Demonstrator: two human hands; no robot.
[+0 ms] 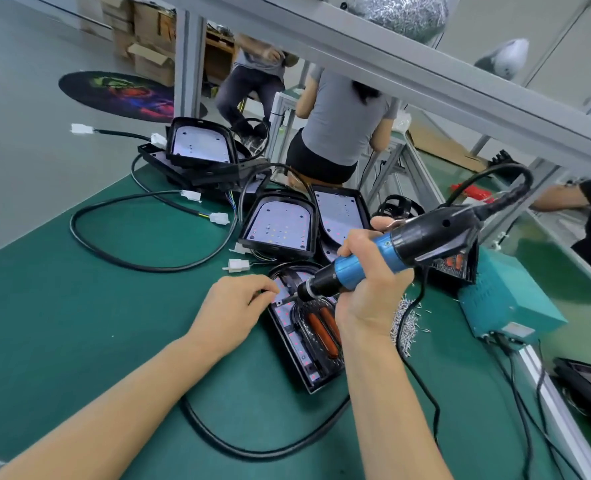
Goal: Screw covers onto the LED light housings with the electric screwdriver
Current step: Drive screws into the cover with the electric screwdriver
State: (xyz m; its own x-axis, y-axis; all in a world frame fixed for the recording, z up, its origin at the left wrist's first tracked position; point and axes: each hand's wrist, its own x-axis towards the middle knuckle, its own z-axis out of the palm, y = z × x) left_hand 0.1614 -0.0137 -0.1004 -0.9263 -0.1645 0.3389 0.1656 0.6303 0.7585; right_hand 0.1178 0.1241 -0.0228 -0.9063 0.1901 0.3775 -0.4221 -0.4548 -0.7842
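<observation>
The right hand is wrapped round the blue screwdriver, its bit slanting down and left onto the top end of the nearest housing. The left hand, just left of that housing, has fingertips curled together at the bit's tip, probably steadying a screw too small to make out. The housing lies on the green table, long axis running away from the person, clear cover seated inside. Both hands meet at its far end; loose screws lie right of it.
</observation>
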